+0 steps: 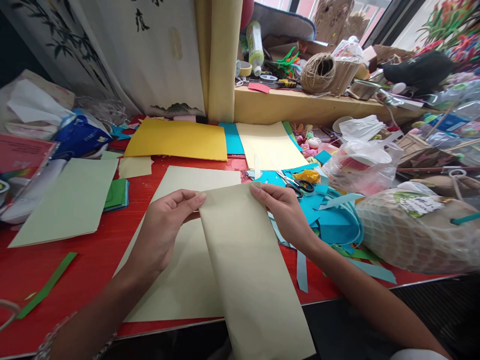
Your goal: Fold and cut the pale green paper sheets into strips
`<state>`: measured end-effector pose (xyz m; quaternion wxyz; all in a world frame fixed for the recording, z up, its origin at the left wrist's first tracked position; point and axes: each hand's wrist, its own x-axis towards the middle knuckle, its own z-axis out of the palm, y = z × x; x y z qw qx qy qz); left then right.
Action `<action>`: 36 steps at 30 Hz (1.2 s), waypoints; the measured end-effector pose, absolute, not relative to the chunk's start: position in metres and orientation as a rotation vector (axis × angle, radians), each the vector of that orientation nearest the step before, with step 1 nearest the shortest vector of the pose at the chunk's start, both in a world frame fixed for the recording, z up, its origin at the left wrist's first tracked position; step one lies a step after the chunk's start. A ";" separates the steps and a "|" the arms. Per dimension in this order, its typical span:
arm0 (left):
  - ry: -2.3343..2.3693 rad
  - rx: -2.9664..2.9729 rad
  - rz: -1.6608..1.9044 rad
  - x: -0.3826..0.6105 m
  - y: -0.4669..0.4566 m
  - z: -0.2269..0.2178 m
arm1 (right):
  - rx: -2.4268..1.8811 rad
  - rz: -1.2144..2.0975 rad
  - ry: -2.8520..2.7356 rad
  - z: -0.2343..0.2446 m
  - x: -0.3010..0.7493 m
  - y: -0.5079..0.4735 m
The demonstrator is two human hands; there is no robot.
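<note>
I hold a long pale cream paper strip point(249, 260) by its far end, tilted toward me and reaching past the table's near edge. My left hand point(167, 225) pinches its top left corner. My right hand point(283, 212) pinches its top right corner. Under the strip lies a larger cream sheet point(180, 280) flat on the red table point(93, 265).
Scissors point(298, 184) lie on blue paper scraps point(330, 220) to the right. A pale green sheet point(71, 200) lies at left, a yellow sheet point(176, 140) and a cream sheet point(268, 145) behind. Plastic bags point(408, 230) crowd the right. A twine ball point(318, 72) sits on the shelf.
</note>
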<state>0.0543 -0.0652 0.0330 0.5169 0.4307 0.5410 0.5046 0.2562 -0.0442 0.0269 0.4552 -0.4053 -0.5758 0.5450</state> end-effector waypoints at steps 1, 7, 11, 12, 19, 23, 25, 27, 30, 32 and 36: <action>1.295 1.021 1.215 0.054 -0.064 0.034 | -0.997 1.368 -1.398 0.026 0.256 -0.044; 1.270 0.980 1.247 0.051 -0.063 0.034 | -0.984 1.403 -1.349 0.026 0.256 -0.042; 1.288 1.014 1.292 0.051 -0.062 0.032 | -1.104 1.349 -1.476 0.026 0.257 -0.037; 1.295 1.023 1.300 0.051 -0.062 0.031 | -1.133 1.340 -1.516 0.025 0.258 -0.035; 1.352 1.098 1.339 0.048 -0.058 0.024 | -1.202 0.775 -1.749 0.030 0.262 -0.017; 1.388 1.142 1.339 0.049 -0.056 0.021 | -1.186 0.216 -2.004 0.063 0.251 -0.012; 1.408 1.155 1.330 0.049 -0.055 0.020 | -1.170 0.075 -2.256 0.081 0.237 -0.010; 1.417 1.163 1.328 0.048 -0.054 0.020 | -1.069 -0.007 -2.479 0.093 0.219 -0.008; 1.425 1.166 1.345 0.046 -0.053 0.019 | -1.068 0.171 -2.670 0.099 0.195 -0.002; 1.435 1.168 1.361 0.044 -0.052 0.019 | -1.081 0.347 -2.730 0.097 0.185 0.004; 1.407 1.173 1.382 0.042 -0.051 0.020 | -1.019 0.486 -2.754 0.095 0.178 0.015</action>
